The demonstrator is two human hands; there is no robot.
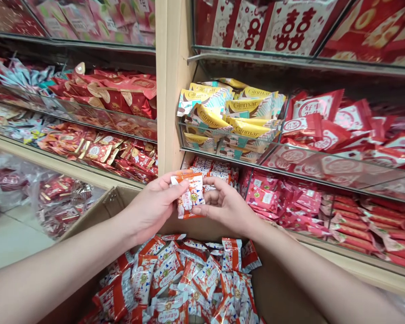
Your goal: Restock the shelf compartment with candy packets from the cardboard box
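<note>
Pale wooden shelving [167, 90] with clear-fronted bins of wrapped snacks stands beyond an open brown cardboard box [121, 195]. Inside the box lies a loose heap of red-and-white plastic sachets [168, 270]. Above the box, a single small orange-red-and-white printed plastic packet [193, 194] is held up off the heap. The left hand [155, 204], above the box, is clamped on the packet's left side, thumb across its front. The right hand [227, 204], also above the box, has its thumb on the packet's right part, fingers curled; whether it grips cannot be determined. Yellow-and-teal glossy packets [232, 112] fill a bin beyond the box.
</note>
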